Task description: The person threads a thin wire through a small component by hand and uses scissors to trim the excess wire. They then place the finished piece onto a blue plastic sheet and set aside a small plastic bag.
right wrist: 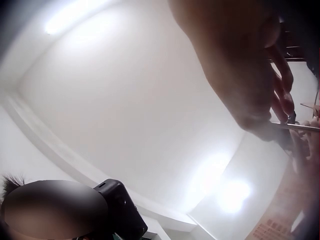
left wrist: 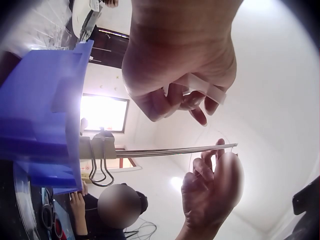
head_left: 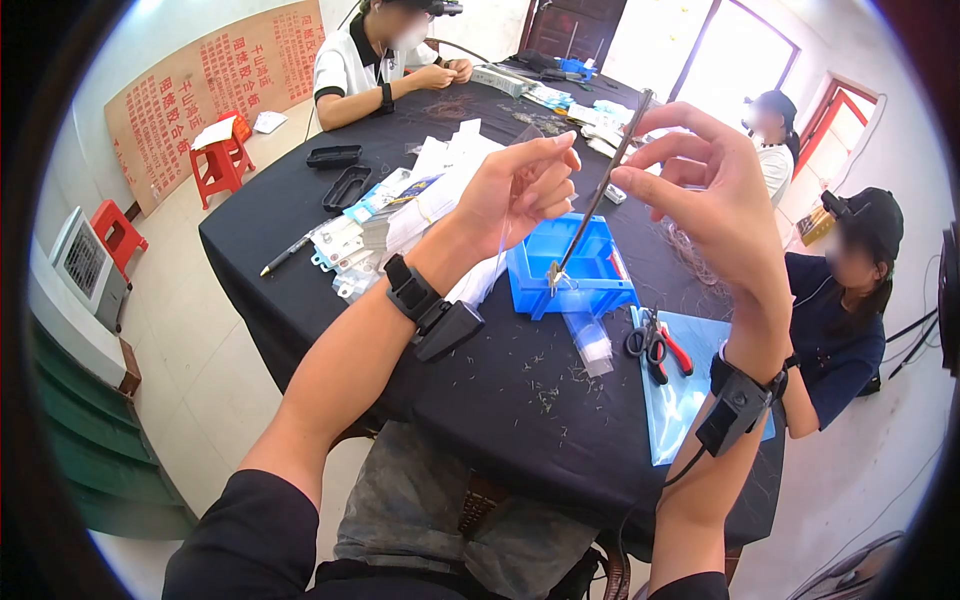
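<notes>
Thin metal rods [head_left: 590, 215] rise at a slant from the blue bin [head_left: 530, 290], where a binder clip [left wrist: 103, 150] holds them at its wall. My right hand [head_left: 715, 185] has thumb and bent fingers at the rods' upper end; in the left wrist view this hand [left wrist: 212, 187] is at the tip, with a fine thread looping nearby. To the left of the rods, my left hand [head_left: 525, 190] is curled, palm up. In the left wrist view a pale translucent strip [left wrist: 212, 92] lies gripped in its fingers. The right wrist view shows the rods [right wrist: 300, 128] beside my right fingers.
Scissors [head_left: 655, 345] and red-handled pliers [head_left: 678, 352] lie on a blue folder [head_left: 680, 405]. Papers and packets [head_left: 430, 205], a pen [head_left: 287, 256] and black cases [head_left: 347, 188] are on the left. Small clippings dot the black cloth. Other people sit around the table.
</notes>
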The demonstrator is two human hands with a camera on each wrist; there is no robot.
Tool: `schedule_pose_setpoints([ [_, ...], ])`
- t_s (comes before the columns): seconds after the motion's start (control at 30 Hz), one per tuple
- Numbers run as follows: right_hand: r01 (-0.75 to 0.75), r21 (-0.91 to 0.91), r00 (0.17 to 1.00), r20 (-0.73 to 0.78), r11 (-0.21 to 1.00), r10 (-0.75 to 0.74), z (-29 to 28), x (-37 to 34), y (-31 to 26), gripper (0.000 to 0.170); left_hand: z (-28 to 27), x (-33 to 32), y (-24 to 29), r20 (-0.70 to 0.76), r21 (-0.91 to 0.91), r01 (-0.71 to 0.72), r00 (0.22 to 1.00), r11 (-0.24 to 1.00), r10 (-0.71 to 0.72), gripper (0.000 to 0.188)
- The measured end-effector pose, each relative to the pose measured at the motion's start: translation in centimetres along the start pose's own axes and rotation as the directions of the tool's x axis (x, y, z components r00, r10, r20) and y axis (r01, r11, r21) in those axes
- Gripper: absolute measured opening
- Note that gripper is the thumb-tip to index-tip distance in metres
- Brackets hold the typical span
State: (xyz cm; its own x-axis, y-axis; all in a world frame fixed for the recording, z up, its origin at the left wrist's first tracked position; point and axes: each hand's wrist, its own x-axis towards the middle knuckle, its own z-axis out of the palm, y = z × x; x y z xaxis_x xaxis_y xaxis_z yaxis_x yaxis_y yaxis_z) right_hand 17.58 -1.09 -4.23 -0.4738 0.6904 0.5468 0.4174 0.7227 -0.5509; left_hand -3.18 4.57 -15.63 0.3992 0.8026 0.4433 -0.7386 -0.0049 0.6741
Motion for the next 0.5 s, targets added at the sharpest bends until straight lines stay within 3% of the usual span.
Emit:
schedule_pose_setpoints([
  [0.17, -0.072, -0.016, 0.991, 0.116, 0.997, 0.073, -0.1, -0.1, 0.2, 0.032, 0.2, -0.1, 0.2, -0.016, -0.025, -0.049, 0.999, 0.998, 0.049, 0.038],
  [0.23, -0.093, -0.017, 0.980, 0.173, 0.996, 0.094, -0.2, -0.1, 0.4, 0.029, -0.4, 0.1, 0.2, -0.001, -0.061, -0.131, 0.991, 0.990, 0.131, 0.046],
  [0.3, -0.136, -0.042, 0.939, 0.314, 0.990, 0.142, -0.2, 0.0, 1.4, 0.026, -1.0, 0.1, 0.3, 0.032, -0.108, -0.137, 0.989, 0.985, 0.141, 0.050],
  [0.43, -0.141, -0.077, 0.890, 0.427, 0.987, 0.160, 0.2, 0.2, 2.8, 0.027, -2.0, 0.5, -0.2, 0.110, -0.219, -0.167, 0.975, 0.961, 0.194, 0.063],
  [0.5, -0.204, -0.116, 0.850, 0.471, 0.972, 0.235, 0.4, 0.2, 3.1, 0.027, -1.9, 0.8, -0.6, 0.059, -0.135, -0.214, 0.973, 0.967, 0.223, 0.065],
])
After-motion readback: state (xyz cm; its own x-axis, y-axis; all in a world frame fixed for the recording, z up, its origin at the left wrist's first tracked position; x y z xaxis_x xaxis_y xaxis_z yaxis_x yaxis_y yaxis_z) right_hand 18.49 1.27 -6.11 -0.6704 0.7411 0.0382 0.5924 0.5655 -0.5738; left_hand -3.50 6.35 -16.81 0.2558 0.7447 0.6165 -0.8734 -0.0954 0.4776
